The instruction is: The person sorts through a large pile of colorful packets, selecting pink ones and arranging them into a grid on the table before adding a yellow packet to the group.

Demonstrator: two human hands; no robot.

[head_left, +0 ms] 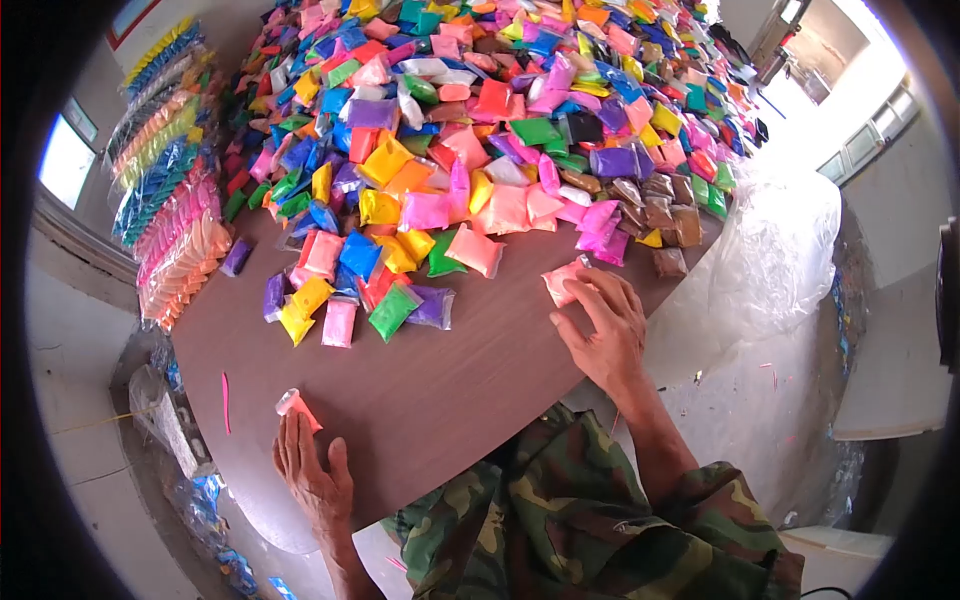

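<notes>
My left hand (312, 475) lies low over the left front part of the brown table (440, 370), its fingers stretched out and thumb apart. Its fingertips touch a small salmon-pink packet (300, 408) with a clear end. On the right, my right hand (608, 330) is open, thumb spread from the fingers. Its fingertips rest at the edge of another salmon-pink packet (563, 280), which lies flat on the table. Whether the fingers press on it is hard to see. Ahead, a large heap of small coloured packets (465, 145) covers the back of the table.
Bundled rows of coloured packets (180, 220) stand at the left edge. A thin pink strip (226, 402) lies on the table's left. Brown packets (660, 212) cluster at the heap's right side. A big clear plastic bag (775, 250) stands beyond the table's right edge.
</notes>
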